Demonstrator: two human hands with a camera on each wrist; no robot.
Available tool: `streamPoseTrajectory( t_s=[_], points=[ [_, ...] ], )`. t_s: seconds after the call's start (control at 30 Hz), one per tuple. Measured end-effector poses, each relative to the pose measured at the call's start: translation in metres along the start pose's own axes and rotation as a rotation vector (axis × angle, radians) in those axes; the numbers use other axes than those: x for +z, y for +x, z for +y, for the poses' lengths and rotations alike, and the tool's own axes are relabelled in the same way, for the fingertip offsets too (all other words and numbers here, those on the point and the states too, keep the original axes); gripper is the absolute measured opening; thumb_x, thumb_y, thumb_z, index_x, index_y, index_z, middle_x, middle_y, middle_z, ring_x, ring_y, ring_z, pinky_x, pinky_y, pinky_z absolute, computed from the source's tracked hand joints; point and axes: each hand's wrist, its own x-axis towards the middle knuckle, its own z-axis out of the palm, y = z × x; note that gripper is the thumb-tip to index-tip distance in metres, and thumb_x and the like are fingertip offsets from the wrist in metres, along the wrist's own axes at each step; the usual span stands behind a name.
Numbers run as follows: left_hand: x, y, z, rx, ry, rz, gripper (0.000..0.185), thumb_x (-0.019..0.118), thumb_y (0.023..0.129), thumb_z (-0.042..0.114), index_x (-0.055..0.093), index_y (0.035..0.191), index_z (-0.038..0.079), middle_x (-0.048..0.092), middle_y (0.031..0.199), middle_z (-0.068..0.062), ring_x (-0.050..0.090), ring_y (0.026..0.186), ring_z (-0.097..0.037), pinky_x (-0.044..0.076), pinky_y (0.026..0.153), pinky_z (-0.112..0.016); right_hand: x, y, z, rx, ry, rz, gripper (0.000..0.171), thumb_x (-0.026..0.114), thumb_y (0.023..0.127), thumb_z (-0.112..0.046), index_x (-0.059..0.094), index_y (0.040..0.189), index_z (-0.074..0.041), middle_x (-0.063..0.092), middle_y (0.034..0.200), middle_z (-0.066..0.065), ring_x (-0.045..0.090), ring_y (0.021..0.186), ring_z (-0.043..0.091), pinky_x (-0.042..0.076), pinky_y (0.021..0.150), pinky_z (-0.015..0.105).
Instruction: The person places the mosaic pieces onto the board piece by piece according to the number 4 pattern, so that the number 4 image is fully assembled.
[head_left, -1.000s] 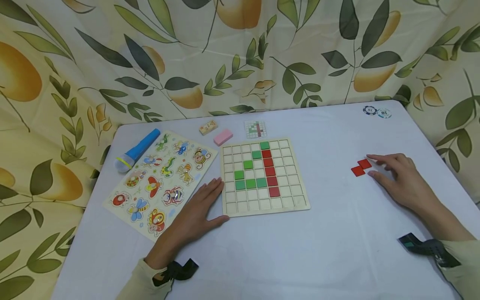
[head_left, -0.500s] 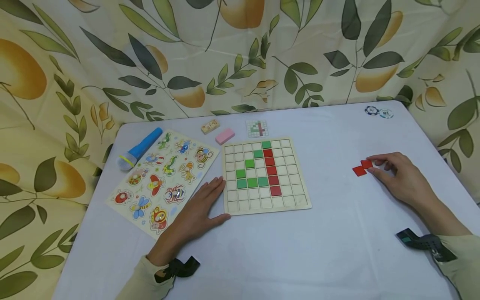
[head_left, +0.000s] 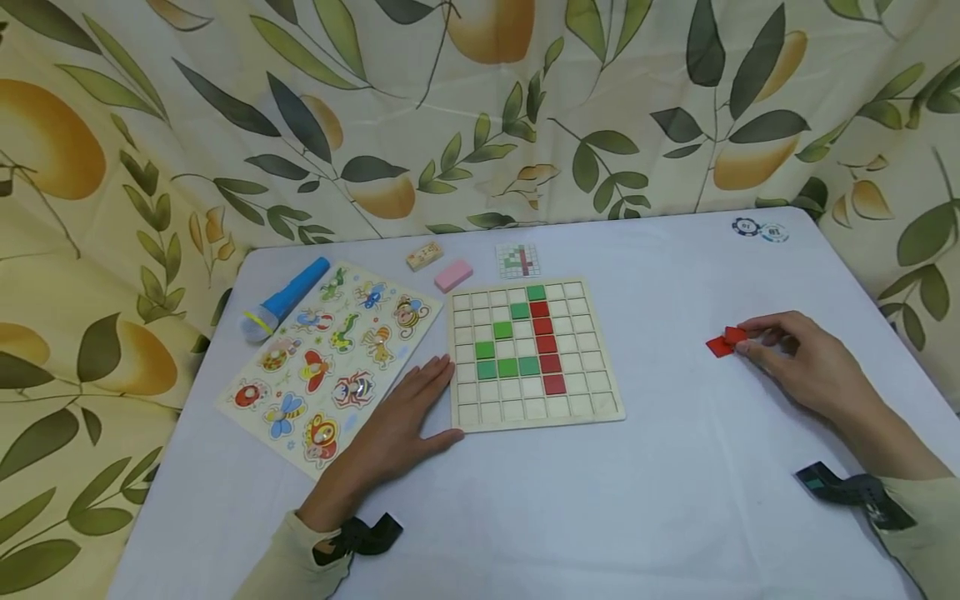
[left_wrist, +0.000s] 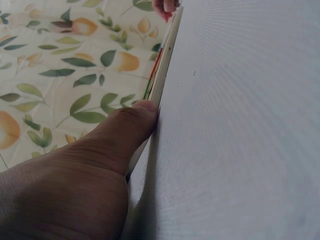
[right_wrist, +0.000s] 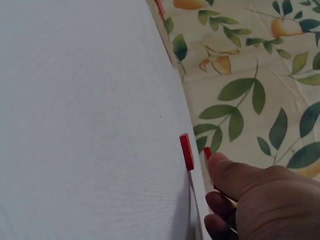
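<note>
My right hand (head_left: pixel 806 358) pinches a small red square tile (head_left: pixel 735 335) between thumb and forefinger, lifted off the cloth in the right wrist view. A second red tile (right_wrist: pixel 186 151) lies flat on the white table just to its left, overlapped by the held one in the head view. My left hand (head_left: pixel 397 421) lies with straight fingers along the left edge of a pale grid board (head_left: pixel 592 408), its thumb at the near left corner. On the board, green tiles (head_left: pixel 507 367) form a stepped outline beside a column of red tiles (head_left: pixel 547 343).
Left of the board lies a sheet of insect pictures (head_left: pixel 330 350), with a blue toy microphone (head_left: pixel 288 296) along it. Behind the board are a pink block (head_left: pixel 453 275), a patterned block (head_left: pixel 424 256) and a small pattern card (head_left: pixel 517 261). Two round chips (head_left: pixel 761 229) lie far right.
My right thumb and forefinger have closed on one red tile and raised it from beside the other. The left hand keeps its place at the board's edge.
</note>
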Motion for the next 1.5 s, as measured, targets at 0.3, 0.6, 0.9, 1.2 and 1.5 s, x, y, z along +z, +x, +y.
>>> streamPoseTrajectory(
  t_s=[0.3, 0.6, 0.9, 1.2, 1.5],
  points=[
    [0.003, -0.001, 0.000, -0.010, 0.000, 0.006, 0.098, 0.081, 0.092, 0.052, 0.031, 0.169, 0.020, 0.026, 0.179, 0.001, 0.023, 0.168, -0.022, 0.025, 0.138, -0.045, -0.002, -0.009, -0.060, -0.315, -0.008, 0.013, 0.037, 0.085, 0.090, -0.007, 0.069, 0.123, -0.012, 0.067, 0.118, 0.010, 0.045, 0.096, -0.002, 0.040, 0.072, 0.005],
    [0.003, -0.002, -0.003, -0.010, -0.003, 0.006, 0.098, 0.081, 0.092, 0.052, 0.031, 0.169, 0.019, 0.026, 0.179, 0.001, 0.023, 0.168, -0.021, 0.024, 0.138, -0.045, 0.026, -0.015, -0.151, -0.616, -0.115, -0.090, 0.035, 0.092, 0.083, -0.014, 0.074, 0.113, -0.020, 0.069, 0.116, -0.004, 0.064, 0.113, 0.014, 0.064, 0.092, 0.029],
    [0.004, 0.001, -0.002, -0.008, -0.003, -0.002, 0.097, 0.079, 0.093, 0.053, 0.029, 0.170, 0.020, 0.024, 0.180, 0.002, 0.021, 0.168, -0.020, 0.023, 0.139, -0.044, 0.059, -0.017, -0.195, -0.709, -0.073, -0.220, 0.029, 0.089, 0.087, -0.015, 0.075, 0.112, -0.012, 0.069, 0.112, -0.003, 0.061, 0.108, 0.013, 0.064, 0.089, 0.032],
    [0.003, 0.002, -0.003, 0.015, 0.007, 0.003, 0.096, 0.078, 0.094, 0.053, 0.029, 0.170, 0.019, 0.025, 0.179, 0.001, 0.022, 0.168, -0.021, 0.024, 0.138, -0.043, 0.079, -0.021, -0.196, -0.733, -0.093, -0.223, 0.028, 0.086, 0.091, -0.015, 0.072, 0.115, -0.009, 0.066, 0.110, 0.000, 0.059, 0.103, 0.012, 0.061, 0.083, 0.026],
    [0.001, 0.001, -0.002, 0.011, 0.018, 0.009, 0.097, 0.079, 0.093, 0.053, 0.030, 0.169, 0.018, 0.025, 0.179, 0.000, 0.023, 0.168, -0.021, 0.024, 0.138, -0.044, 0.088, -0.020, -0.198, -0.737, -0.078, -0.197, 0.025, 0.087, 0.091, -0.018, 0.072, 0.111, -0.010, 0.066, 0.107, -0.001, 0.057, 0.098, 0.010, 0.060, 0.080, 0.024]
  ],
)
